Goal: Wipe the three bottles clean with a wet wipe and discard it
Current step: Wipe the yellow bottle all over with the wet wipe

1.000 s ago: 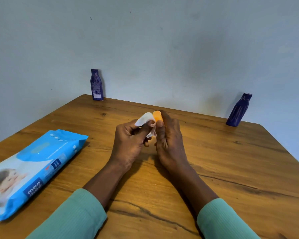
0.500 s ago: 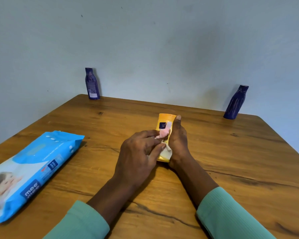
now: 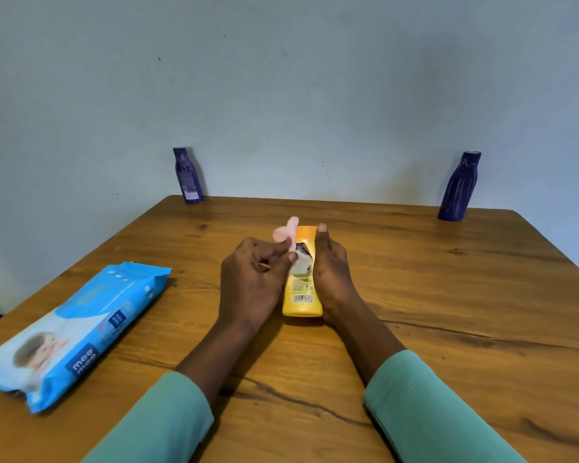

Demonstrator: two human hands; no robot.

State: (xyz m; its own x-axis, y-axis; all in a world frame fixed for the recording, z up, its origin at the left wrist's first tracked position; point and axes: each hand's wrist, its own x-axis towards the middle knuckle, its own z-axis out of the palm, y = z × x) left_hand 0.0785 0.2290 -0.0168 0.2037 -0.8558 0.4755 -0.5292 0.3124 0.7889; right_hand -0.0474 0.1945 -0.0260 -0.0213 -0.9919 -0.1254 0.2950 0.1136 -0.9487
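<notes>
An orange-yellow bottle (image 3: 302, 292) lies lengthwise at the middle of the wooden table (image 3: 448, 295), barcode side up. My right hand (image 3: 335, 275) grips its right side, thumb stretched along the top edge. My left hand (image 3: 251, 282) pinches a whitish wet wipe (image 3: 290, 233) and holds it against the bottle's upper left part; the wipe is blurred. Two dark blue bottles stand upright at the wall: one at the table's back left (image 3: 187, 177), one at the back right (image 3: 459, 187).
A blue pack of baby wipes (image 3: 81, 325) lies on the left of the table near its edge. A pale wall stands right behind the table's far edge. Bare wood lies to the right of my hands.
The orange bottle has gone from held up end-on to lying flat with more of its body showing. My left hand with the wipe has moved along the bottle toward its far end.
</notes>
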